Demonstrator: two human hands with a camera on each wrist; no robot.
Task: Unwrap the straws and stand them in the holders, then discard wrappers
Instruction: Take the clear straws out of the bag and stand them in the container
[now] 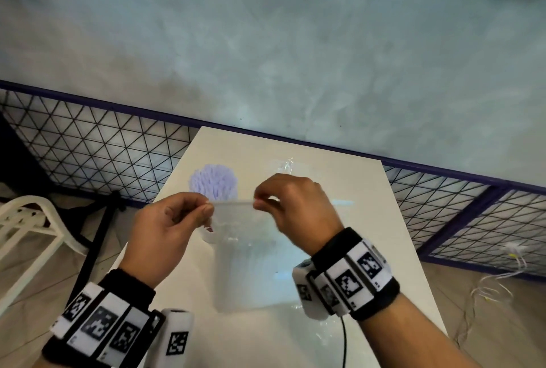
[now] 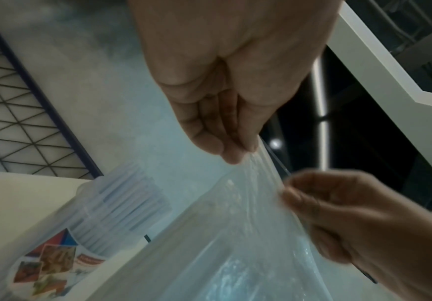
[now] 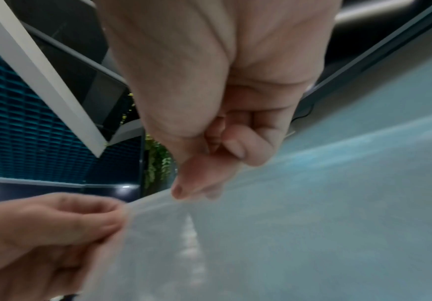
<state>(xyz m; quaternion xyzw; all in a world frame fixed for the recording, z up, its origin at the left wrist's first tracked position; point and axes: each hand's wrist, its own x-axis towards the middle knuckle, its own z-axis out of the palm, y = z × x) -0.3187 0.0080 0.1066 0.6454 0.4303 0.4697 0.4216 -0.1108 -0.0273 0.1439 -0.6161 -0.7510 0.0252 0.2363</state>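
Note:
Both hands hold up a clear plastic wrapper bag (image 1: 242, 252) above the white table (image 1: 348, 190). My left hand (image 1: 189, 214) pinches its top left corner and my right hand (image 1: 274, 199) pinches the top right corner, so the top edge is stretched taut between them. The bag (image 2: 235, 234) hangs down; whether straws are inside I cannot tell. Behind it stands a clear holder (image 2: 63, 240) with a printed label, filled with pale lilac straws (image 1: 213, 181). In the right wrist view the wrapper bag (image 3: 261, 234) spans the lower frame, with my right hand (image 3: 191, 189) at its edge.
More crumpled clear plastic (image 1: 285, 165) lies at the table's far side. A wire-mesh fence (image 1: 94, 143) with a purple rail runs behind the table. A white plastic chair (image 1: 26, 228) stands at the left. Cables (image 1: 502, 273) lie on the floor at the right.

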